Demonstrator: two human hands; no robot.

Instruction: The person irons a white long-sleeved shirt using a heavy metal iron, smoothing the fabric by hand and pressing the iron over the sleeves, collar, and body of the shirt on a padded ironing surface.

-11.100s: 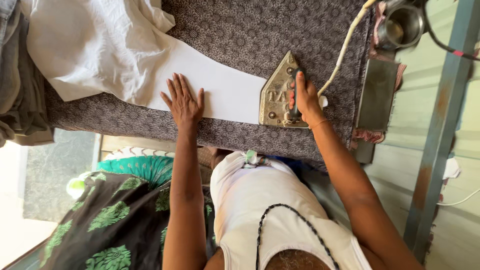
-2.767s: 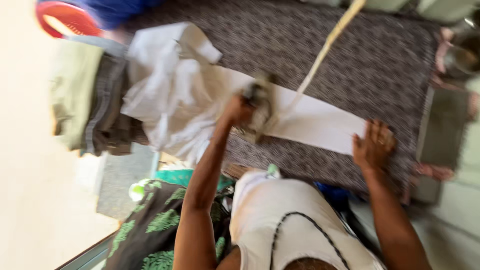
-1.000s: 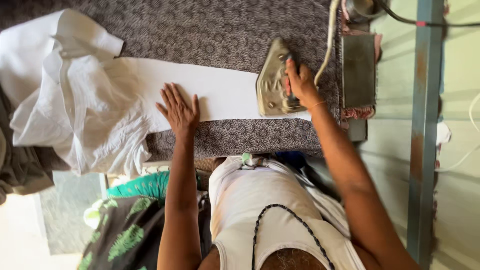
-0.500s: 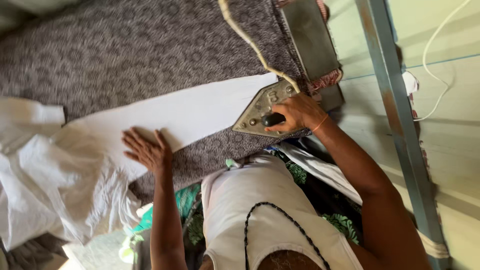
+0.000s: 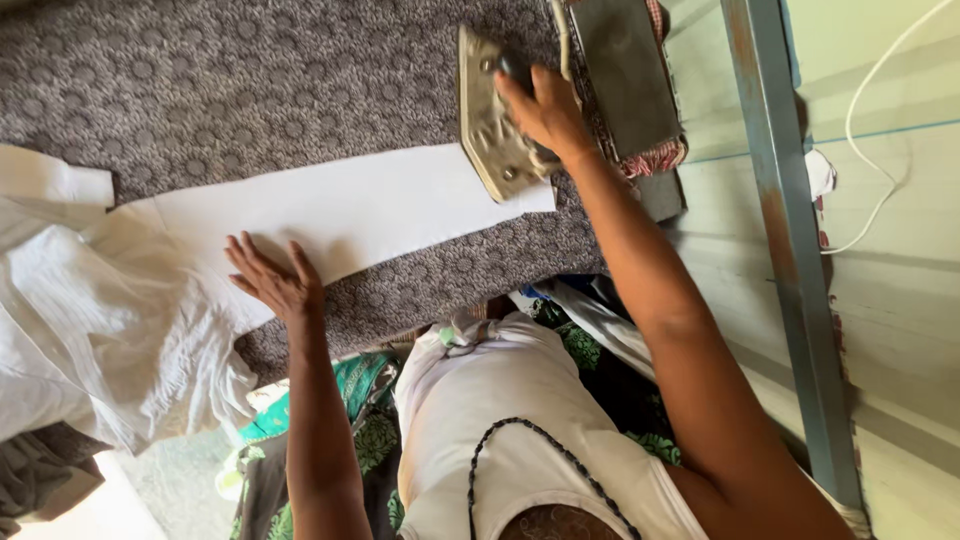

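Note:
A long flat strip of white cloth (image 5: 330, 215) lies across the patterned grey ironing surface (image 5: 250, 90). My left hand (image 5: 272, 280) rests flat on the cloth's near edge, fingers spread. A heavy metal iron (image 5: 490, 120) stands tipped at the cloth's right end, and my right hand (image 5: 545, 105) grips its dark handle. The rest of the white garment (image 5: 90, 320) bunches in folds at the left.
A dark rectangular metal plate (image 5: 625, 75) on a checked rag sits right of the iron. The iron's pale cord (image 5: 560, 35) runs up out of view. A blue-grey metal post (image 5: 790, 240) and a wall with a white cable (image 5: 880, 190) are on the right.
Over the last second the iron has stayed at the cloth's right end under my right hand and now sits more upright. My left hand stays flat on the cloth. The view shifted.

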